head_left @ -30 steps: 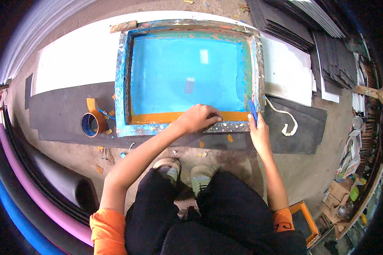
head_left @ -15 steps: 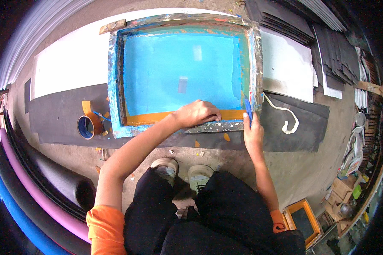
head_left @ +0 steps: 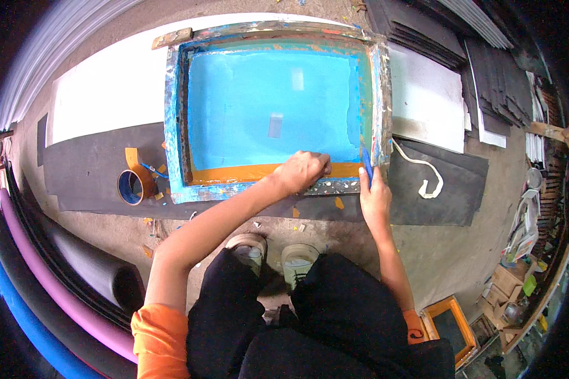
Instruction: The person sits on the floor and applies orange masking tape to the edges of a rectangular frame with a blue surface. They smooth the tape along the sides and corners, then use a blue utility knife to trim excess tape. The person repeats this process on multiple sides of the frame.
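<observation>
Trousers (head_left: 310, 316): black, worn by the person, knees wide apart.
Shoes (head_left: 248, 248): pale pair, between the knees, standing on the floor.
Right hand (head_left: 375, 201): it is grasping a slim blue tool (head_left: 368, 165), at the near right corner of the frame.
Blue tool: upright in the fist, its upper end over the inner side of this corner.
Left hand (head_left: 302, 172): clenched, knuckles up, above the near bar; I cannot tell if the fingers pinch something underneath.
Paint-stained frame (head_left: 382, 95): wooden, rectangular, lying in front of the shoes, across dark and white sheets.
Orange-brown strip (head_left: 234, 172): along the near inner edge of this frame, partly covered by the left hand.
Blue panel (head_left: 272, 88): inside the frame, beyond the strip, with two pale reflections.
Tape roll (head_left: 148, 183): orange-brown, near the left side of the frame, a short end sticking up.
White cord (head_left: 434, 172): to the right of the frame, curved like a hook.
Dark sheet (head_left: 95, 170): on the floor, under the tape roll.
White sheet (head_left: 107, 101): farther, beyond the dark sheet.
Dark stack (head_left: 417, 38): farthest, at upper right.
</observation>
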The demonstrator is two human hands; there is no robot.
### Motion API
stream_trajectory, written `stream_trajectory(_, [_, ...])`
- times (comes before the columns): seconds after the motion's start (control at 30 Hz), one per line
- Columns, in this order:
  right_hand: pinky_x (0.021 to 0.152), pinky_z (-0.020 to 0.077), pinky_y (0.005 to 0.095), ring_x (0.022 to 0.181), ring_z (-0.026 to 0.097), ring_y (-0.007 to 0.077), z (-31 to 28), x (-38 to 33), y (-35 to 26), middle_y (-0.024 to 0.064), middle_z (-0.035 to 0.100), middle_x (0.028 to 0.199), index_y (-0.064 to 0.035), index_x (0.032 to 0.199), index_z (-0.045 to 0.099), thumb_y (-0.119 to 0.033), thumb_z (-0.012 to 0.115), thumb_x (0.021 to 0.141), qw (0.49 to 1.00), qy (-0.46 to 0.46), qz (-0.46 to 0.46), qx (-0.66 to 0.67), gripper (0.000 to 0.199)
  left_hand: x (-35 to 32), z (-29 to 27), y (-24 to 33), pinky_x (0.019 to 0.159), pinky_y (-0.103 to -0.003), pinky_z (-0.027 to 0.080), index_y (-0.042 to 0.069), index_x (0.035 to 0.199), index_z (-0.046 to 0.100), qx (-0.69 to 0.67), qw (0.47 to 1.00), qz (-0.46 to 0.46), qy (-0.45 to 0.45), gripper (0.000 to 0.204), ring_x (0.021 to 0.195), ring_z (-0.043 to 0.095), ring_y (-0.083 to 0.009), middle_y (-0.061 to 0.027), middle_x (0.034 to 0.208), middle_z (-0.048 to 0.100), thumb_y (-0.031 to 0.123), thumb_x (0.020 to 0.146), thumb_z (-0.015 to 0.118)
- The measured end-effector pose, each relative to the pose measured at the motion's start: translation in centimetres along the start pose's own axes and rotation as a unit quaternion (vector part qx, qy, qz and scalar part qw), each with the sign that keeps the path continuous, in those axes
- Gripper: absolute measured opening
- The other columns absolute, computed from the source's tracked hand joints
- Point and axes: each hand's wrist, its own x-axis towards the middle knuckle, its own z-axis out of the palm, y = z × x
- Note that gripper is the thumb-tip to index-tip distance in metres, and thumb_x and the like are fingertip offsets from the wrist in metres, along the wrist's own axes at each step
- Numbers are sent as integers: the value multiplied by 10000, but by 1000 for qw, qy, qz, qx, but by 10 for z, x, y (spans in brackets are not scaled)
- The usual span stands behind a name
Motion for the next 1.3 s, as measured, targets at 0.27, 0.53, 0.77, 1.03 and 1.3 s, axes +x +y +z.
stream_trajectory(0.27, [528, 419, 466, 621, 570, 414, -5, 1, 10, 239, 562, 631, 15, 968, 531, -325, 481, 898, 998, -28, -16, 56, 350, -2, -14, -10, 716, -349, 472, 64, 893, 653, -150, 987, -10, -53, 196, 778, 625, -236, -85, 817, 660, 227, 786, 629])
stream_trajectory(0.53, [568, 414, 457, 702, 556, 430, -8, -2, 5, 259, 559, 717, -3, 1014, 527, -279, 476, 908, 996, -49, -4, 72, 300, 7, -12, -11, 681, -310, 477, 74, 842, 682, -189, 971, -118, -84, 157, 719, 622, -153, -60, 776, 668, 193, 741, 666])
stream_trajectory(0.77, [558, 414, 440, 683, 555, 421, -11, -2, 5, 265, 547, 704, 14, 993, 525, -275, 492, 902, 996, -62, -13, 60, 306, 11, -12, -17, 685, -303, 488, 78, 836, 680, -162, 975, -111, -108, 151, 735, 625, -164, -69, 793, 668, 194, 746, 649])
stream_trajectory(1.03, [543, 400, 460, 663, 568, 415, -22, 6, 10, 254, 552, 686, 36, 973, 524, -289, 513, 888, 984, -142, -40, 100, 336, 6, 1, 2, 748, -387, 461, 57, 881, 603, -37, 983, -153, -97, 177, 866, 587, -301, -146, 895, 610, 205, 828, 522])
stream_trajectory(1.3, [765, 391, 452, 899, 511, 414, -54, 3, 18, 252, 521, 994, 33, 1050, 453, -212, 452, 911, 987, -126, -35, 96, 281, 6, -9, 8, 715, -403, 471, 40, 857, 585, -29, 995, -71, -58, 158, 804, 601, -310, -138, 848, 626, 173, 828, 506])
